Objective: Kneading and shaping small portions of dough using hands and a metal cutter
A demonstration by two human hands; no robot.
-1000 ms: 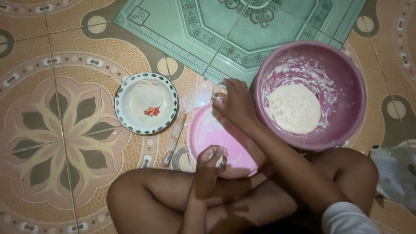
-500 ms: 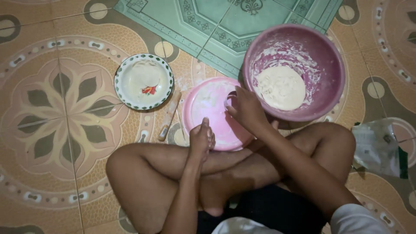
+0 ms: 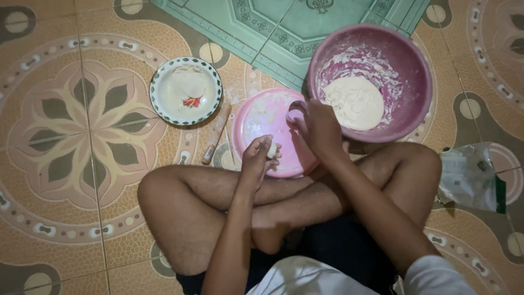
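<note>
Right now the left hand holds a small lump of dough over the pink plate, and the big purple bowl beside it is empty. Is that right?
Not quite. The left hand does hold a small lump of dough over the pink plate, but the purple bowl is not empty: the head view shows a mound of dough in it.

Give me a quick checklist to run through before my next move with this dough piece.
1. Dough piece in left hand: ok, held at the fingertips.
2. Right hand free: cannot tell, it curls over the pink plate.
3. Plate within reach: ok, right under both hands.
4. Dough left in bowl: ok, a round lump.
5. Rolling pin at hand: ok, lying left of the plate.
6. White dish: ok, apart, holds flat dough.
</note>
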